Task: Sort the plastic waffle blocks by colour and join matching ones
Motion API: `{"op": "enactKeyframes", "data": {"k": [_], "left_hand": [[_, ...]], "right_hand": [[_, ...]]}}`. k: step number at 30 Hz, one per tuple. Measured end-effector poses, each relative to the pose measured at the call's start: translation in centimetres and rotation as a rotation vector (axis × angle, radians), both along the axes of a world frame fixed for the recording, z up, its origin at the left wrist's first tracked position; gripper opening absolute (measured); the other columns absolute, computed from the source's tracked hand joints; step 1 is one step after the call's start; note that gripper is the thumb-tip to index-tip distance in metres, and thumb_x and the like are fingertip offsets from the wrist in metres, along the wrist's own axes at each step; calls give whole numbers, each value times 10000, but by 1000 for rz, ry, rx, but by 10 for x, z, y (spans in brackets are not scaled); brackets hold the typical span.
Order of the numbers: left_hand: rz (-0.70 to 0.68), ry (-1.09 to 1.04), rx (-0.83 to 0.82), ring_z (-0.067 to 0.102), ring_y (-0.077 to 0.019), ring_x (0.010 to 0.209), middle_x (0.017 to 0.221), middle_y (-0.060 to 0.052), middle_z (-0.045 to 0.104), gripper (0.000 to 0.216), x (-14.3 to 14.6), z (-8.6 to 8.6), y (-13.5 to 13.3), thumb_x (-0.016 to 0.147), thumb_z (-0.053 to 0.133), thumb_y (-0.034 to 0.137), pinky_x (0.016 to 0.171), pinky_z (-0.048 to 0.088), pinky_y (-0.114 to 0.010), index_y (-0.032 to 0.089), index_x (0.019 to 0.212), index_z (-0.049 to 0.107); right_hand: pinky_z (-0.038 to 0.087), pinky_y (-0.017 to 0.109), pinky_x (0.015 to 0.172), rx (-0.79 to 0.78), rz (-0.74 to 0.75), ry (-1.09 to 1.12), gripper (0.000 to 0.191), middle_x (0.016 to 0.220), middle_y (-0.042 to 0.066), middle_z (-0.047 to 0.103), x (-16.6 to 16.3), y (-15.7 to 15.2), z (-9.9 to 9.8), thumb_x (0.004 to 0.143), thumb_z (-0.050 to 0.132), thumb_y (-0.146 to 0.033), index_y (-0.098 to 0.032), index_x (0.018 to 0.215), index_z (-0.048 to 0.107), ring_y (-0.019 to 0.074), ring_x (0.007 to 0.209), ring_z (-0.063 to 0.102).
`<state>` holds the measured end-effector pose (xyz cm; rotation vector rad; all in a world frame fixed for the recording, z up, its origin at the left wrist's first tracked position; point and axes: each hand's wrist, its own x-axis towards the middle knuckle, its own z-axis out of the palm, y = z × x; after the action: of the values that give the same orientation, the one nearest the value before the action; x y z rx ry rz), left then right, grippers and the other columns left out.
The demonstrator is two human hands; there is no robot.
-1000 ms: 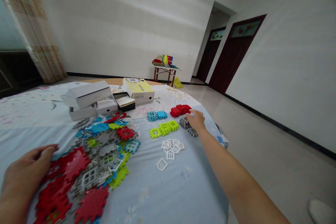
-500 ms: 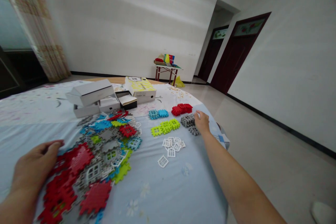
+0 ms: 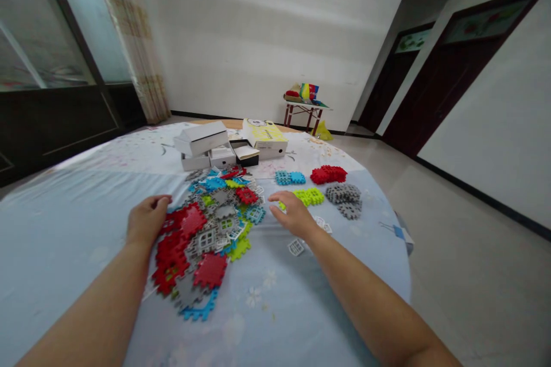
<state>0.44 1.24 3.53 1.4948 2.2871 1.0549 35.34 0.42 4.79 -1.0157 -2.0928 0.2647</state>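
A mixed pile of toothed plastic building tiles [image 3: 224, 211] in red, grey, blue, lime and white lies on the cloth. At its left edge rests my left hand [image 3: 148, 219], fingers curled together beside the red tiles [image 3: 172, 249]; whatever they hold, if anything, is hidden. To the right of the pile, my right hand [image 3: 295, 217] is over the cloth with thumb and fingers apart and nothing between them. It partly covers the lime tiles [image 3: 312, 196] and the white window pieces [image 3: 296, 247]. Grey tiles [image 3: 344, 194], red tiles [image 3: 328, 174] and blue tiles [image 3: 290, 178] form separate groups beyond.
Behind the pile stand white boxes [image 3: 202, 139], an open black box [image 3: 245, 152] and a yellow-and-white box [image 3: 266, 136]. A patterned cloth covers the round table [image 3: 258, 321]. Farther off, a small table [image 3: 305, 105] holds colourful items.
My right hand has left the grey tiles and moved left towards the mixed pile, its fingers now spread. My left hand stays by the red tiles. The view has turned left.
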Motion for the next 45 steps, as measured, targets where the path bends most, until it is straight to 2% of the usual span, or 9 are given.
{"op": "enactKeyframes", "data": {"k": [7, 14, 21, 24, 27, 30, 35, 41, 45], "left_hand": [[17, -36, 34, 579, -193, 869, 913, -55, 671, 428, 1, -3, 1, 722, 436, 404, 777, 420, -263, 126, 962, 656], [24, -41, 74, 594, -200, 852, 890, -50, 683, 403, 0, -8, 4, 708, 430, 402, 765, 439, -265, 153, 919, 668], [29, -36, 76, 600, -200, 854, 874, -48, 684, 375, 0, -8, 5, 707, 426, 390, 756, 446, -274, 177, 899, 668], [21, 2, 57, 601, -204, 843, 870, -47, 680, 381, 0, -9, 5, 716, 418, 405, 745, 447, -281, 186, 907, 664], [-4, 21, 62, 602, -196, 811, 873, -43, 679, 383, 3, -10, 6, 721, 412, 406, 733, 448, -271, 184, 912, 658], [-22, 28, 54, 600, -187, 783, 862, -39, 677, 391, 6, -9, 7, 726, 411, 415, 716, 447, -262, 183, 926, 653], [-32, 19, 20, 595, -184, 785, 844, -42, 672, 397, 10, -6, 6, 741, 404, 413, 697, 439, -260, 180, 953, 646], [-48, 34, 16, 596, -199, 853, 899, -48, 676, 397, 7, -9, 9, 743, 396, 429, 715, 436, -265, 191, 931, 652], [-38, 48, -11, 602, -202, 825, 871, -50, 679, 416, 5, -10, 9, 747, 382, 449, 681, 434, -263, 198, 938, 653]], "right_hand": [[364, 332, 913, -16, 217, -81, 256, 1081, 71, 606, -58, -14, 7, 777, 560, -283, -194, 1013, 601, 168, 1041, 510], [255, 388, 982, 32, 378, -271, 525, 1255, 55, 511, -84, -36, -3, 714, 588, -509, -261, 1172, 526, 219, 1189, 379], [187, 435, 995, 60, 164, -325, 409, 1185, 70, 546, -70, -23, -12, 782, 549, -430, -254, 1151, 550, 230, 1198, 347], [198, 424, 990, 58, 141, -300, 409, 1151, 62, 571, -62, -19, -10, 747, 587, -447, -261, 1111, 583, 229, 1174, 378], [238, 382, 972, 42, 134, -226, 305, 1042, 29, 638, -51, -14, -1, 748, 586, -433, -263, 995, 643, 209, 1127, 433], [308, 328, 918, 2, -12, -139, 215, 922, 18, 678, -36, 1, 7, 812, 510, -346, -237, 916, 665, 177, 999, 522], [355, 309, 877, -98, -244, -218, 233, 954, 29, 675, -19, 44, 6, 809, 479, -245, -214, 955, 658, 186, 956, 541], [346, 322, 903, -197, -320, -380, 312, 1098, 58, 618, -41, 87, -3, 800, 474, -225, -221, 1085, 602, 196, 1055, 498], [367, 359, 868, -241, -346, -358, 260, 1060, 68, 628, -62, 101, -7, 794, 495, -280, -229, 1016, 621, 221, 1023, 517]]}}
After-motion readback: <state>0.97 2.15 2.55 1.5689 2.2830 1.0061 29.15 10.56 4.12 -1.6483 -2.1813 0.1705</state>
